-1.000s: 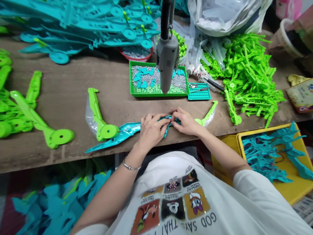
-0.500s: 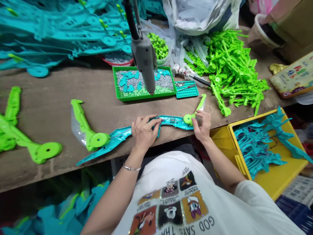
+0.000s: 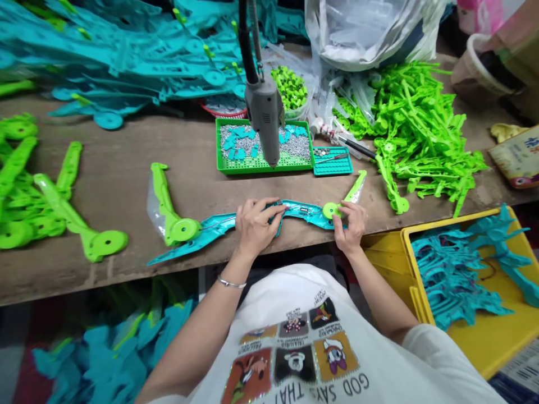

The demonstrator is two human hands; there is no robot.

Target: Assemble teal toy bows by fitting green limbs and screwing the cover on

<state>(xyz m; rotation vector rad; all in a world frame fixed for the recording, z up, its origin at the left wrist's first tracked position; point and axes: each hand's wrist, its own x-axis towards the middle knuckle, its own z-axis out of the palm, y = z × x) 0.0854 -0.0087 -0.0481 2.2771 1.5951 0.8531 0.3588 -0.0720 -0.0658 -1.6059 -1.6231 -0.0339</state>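
- While the person leans over the table, the left hand lies on the middle of a teal bow, fingers curled over its grip and pressing it down near the table's front edge.
- Just right of that hand the bow's teal limb runs on to the right hand, whose thumb and fingers pinch a green limb at its round hub, where it meets the teal tip.
- Left of the left hand, the bow's other end carries a second green limb, partly in clear film, lying flat on the wood.
- Beyond both hands a grey driver hangs upright, its tip over a green tray of screws and small teal bits.
- Just right of that tray sits a small teal tray.
- Farther beyond the right hand lies a heap of green parts; to its right, below the table edge, a yellow bin holds teal parts.
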